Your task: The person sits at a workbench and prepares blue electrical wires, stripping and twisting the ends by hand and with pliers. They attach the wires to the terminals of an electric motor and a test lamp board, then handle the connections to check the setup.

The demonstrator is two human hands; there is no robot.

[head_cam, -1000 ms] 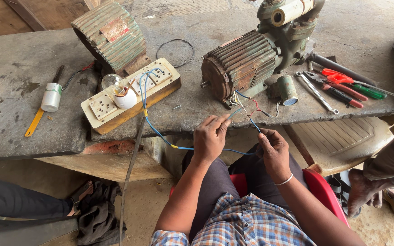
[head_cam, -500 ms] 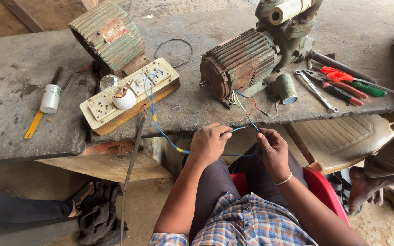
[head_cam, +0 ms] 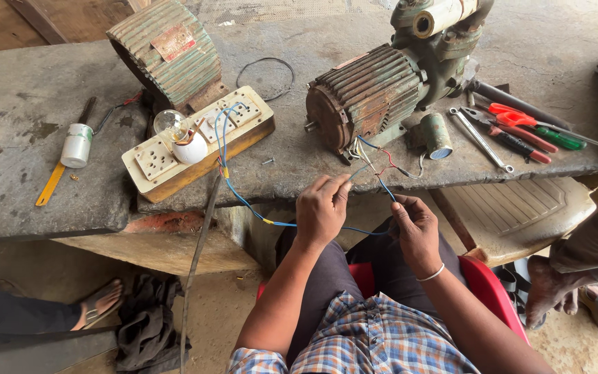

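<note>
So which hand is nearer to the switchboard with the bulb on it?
Left. The left hand is just right of and below the switchboard, pinching the blue wire; the right hand sits farther right.

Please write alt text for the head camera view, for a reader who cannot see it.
A seated person's left hand and right hand pinch thin wires coming from a green ribbed motor on a stone bench. A blue wire runs to a socket board with a bulb; hand tools lie to the right.

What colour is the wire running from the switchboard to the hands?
Blue wire, clearest in the head view.
</note>
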